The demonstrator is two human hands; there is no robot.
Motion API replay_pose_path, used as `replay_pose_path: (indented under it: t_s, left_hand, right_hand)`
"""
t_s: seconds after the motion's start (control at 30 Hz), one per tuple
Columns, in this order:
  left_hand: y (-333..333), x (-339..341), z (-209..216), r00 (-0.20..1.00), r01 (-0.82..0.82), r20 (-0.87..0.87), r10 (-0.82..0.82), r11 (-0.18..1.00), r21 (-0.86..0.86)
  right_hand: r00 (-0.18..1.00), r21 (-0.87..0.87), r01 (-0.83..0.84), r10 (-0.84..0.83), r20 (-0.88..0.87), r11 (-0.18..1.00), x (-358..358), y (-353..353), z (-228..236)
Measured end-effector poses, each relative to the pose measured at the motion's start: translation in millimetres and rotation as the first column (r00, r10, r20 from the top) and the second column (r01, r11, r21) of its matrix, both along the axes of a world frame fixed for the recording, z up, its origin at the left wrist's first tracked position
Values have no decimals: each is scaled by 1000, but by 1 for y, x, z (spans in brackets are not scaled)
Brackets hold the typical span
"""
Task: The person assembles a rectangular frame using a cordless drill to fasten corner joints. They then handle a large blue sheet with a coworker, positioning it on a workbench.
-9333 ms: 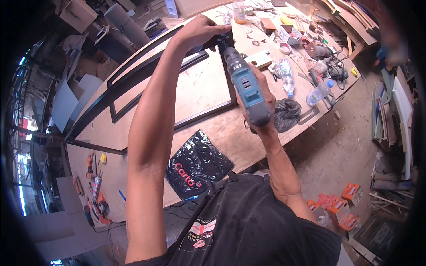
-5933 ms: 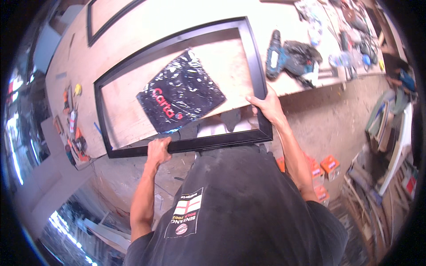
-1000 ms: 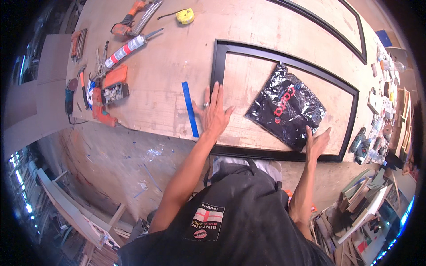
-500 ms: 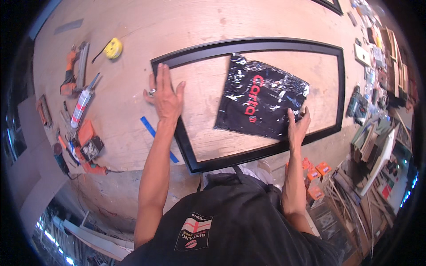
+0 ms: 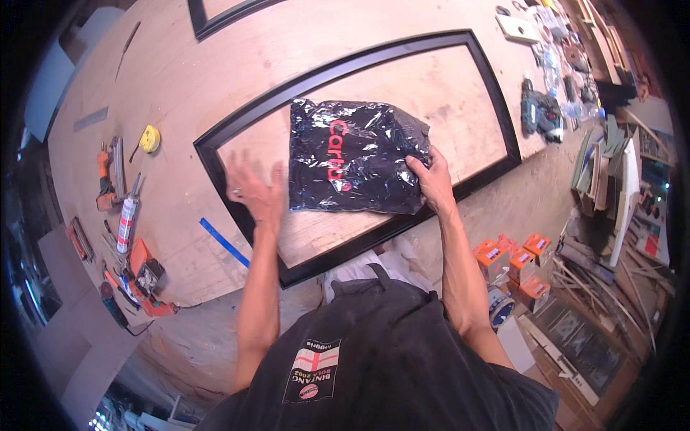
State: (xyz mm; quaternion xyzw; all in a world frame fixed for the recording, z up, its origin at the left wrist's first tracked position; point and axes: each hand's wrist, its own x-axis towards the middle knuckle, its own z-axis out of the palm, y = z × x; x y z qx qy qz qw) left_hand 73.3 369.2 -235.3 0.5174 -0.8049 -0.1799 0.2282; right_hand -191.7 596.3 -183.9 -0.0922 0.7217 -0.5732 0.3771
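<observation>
My right hand [image 5: 433, 177] grips the near right corner of a clear plastic bag with a folded black cloth item [image 5: 356, 154] inside, its thumb on top. Red lettering runs across the package. My left hand [image 5: 255, 190], smeared a little by motion, has its fingers spread beside the package's left edge and holds nothing. Beneath both lies a large black rectangular frame [image 5: 345, 66] on the plywood worktop; the package is over its opening. Part of the frame's left side is hidden by my left hand and forearm.
On the left lie a yellow tape measure [image 5: 149, 139], a sealant tube [image 5: 127, 224], an orange caulking gun [image 5: 108, 179] and a blue strip [image 5: 224, 243]. Another black frame [image 5: 237, 18] is at the far edge. A drill [image 5: 540, 113] and orange boxes [image 5: 514, 258] are on the right.
My right hand has shifted the package left across the frame's opening. My left hand has come off the frame's left side toward the package. The view has turned and shifted.
</observation>
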Motion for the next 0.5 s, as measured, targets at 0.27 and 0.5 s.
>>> replay_pose_path:
  t_s: [0.27,0.5]
  left_hand:
    - [145,-107,34,883,342,-464,-72,775,531]
    - [301,-284,135,279,960,-759,-588,152,234]
  right_hand:
    - [957,-479,210,-79,278,852,-18,120,107]
    - [990,-549,-7,84,116,836,-97,321,205]
